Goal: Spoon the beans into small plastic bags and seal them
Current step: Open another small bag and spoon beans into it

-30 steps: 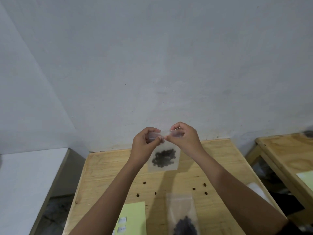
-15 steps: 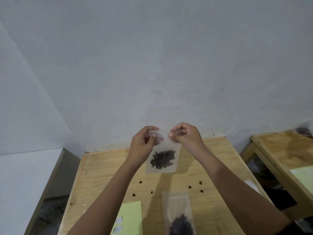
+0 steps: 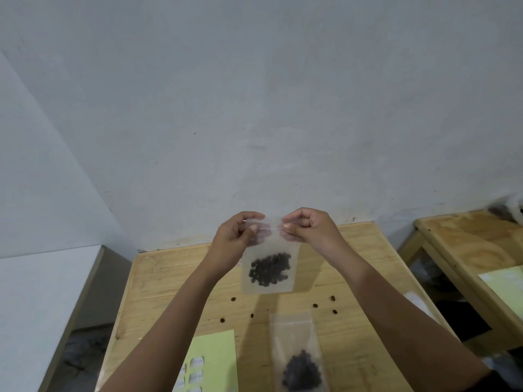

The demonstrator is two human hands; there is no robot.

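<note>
The left hand (image 3: 237, 239) and the right hand (image 3: 310, 230) hold a small plastic bag (image 3: 268, 284) in the air above the far half of the wooden counter (image 3: 158, 278), in front of the grey wall (image 3: 254, 108). Each hand pinches the bag's top strip between thumb and forefinger, the left at the left corner and the right at the right corner, with the other fingers curled in toward the palm. The two thumbs are apart, with a short stretch of the strip showing between them.

The bag hangs upright: its long axis runs top to bottom, the mouth points up and the closed bottom edge points down at the counter. A dark clump of beans (image 3: 270, 269) sits in its lower half. Whether the strip is pressed closed cannot be told.

A second bag (image 3: 294, 332) lies flat on the counter nearer the person, its long axis running from the person toward the wall, the mouth end farther away and its own heap of beans at the near end. Several loose beans (image 3: 333, 298) lie scattered on the wood between the two bags. A pale green sheet (image 3: 215, 349) carrying small white labels (image 3: 197, 361) lies to the left of the second bag. Another wooden counter (image 3: 467, 241) stands well apart to the right.
</note>
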